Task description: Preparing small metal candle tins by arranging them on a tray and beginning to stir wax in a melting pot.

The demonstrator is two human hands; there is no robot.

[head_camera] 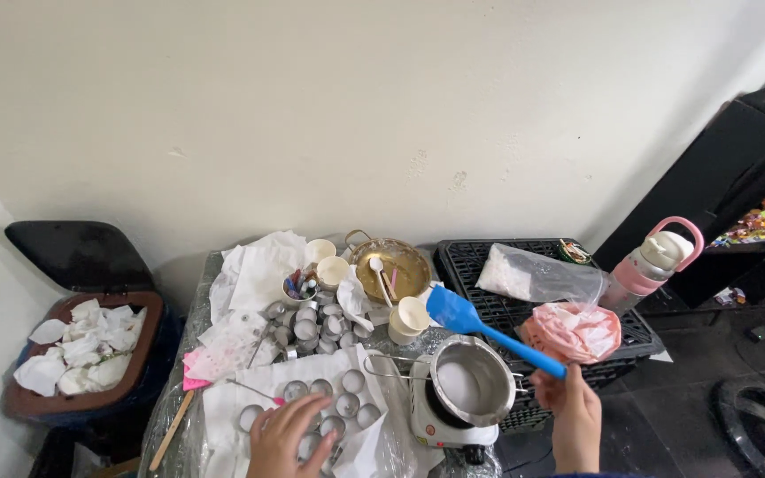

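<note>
At the far left I note an open waste bin (81,354) with a brown rim, filled with crumpled white tissues, its black lid raised against the wall. Next comes a plastic-covered table (174,416) carrying a wooden stick (172,429) near its left edge, white paper sheets, and a cluster of small metal tealight cups (307,323). I see my left hand (287,438) low in the view, fingers spread and slack, resting over a second group of empty tealight cups on white paper; it grips nothing. Behind these stand pale paper cups (334,270) and a brass bowl (391,265) holding a spoon. At centre a small white electric hotplate (440,425) carries a steel melting pot (471,381) with pale contents. My right hand (573,416) is clenched around the handle of a blue silicone spatula (489,329), whose blade is raised in the air, up and to the left of the hand, above the pot and near a cream cup. Further right, a black plastic crate (489,257) supports a clear bag of white flakes (537,274) and a pink-and-white bag (573,332). A pink-handled water bottle (657,261) stands at the crate's right edge.
</note>
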